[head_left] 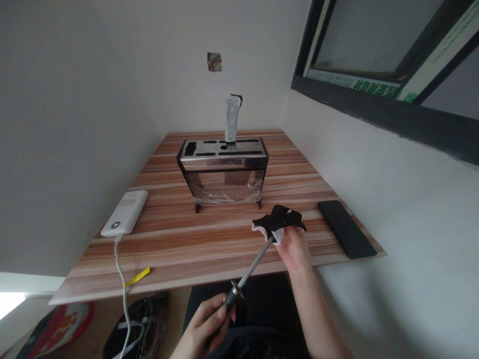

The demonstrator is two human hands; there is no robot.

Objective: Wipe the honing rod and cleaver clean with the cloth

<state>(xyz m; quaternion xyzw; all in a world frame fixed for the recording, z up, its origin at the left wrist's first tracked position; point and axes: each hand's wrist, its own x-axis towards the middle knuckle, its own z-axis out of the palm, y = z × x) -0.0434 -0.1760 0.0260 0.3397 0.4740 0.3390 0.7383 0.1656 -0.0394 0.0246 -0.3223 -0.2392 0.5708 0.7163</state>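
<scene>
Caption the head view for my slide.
Left grip holds a metal rod, right grip a dark cloth at the rod's far end, slotted stand beyond.

Open tabletop [183, 242] runs from the power bank [127, 212] at left to the cloth [280, 218] at near right, with the slotted rack [224, 163] blocking the far middle.

Rod [257, 260]: tip hidden in black cloth [281, 217]
Right hand [295, 248]: fingertips hidden by cloth
Cable [120, 271]: cut off below
</scene>
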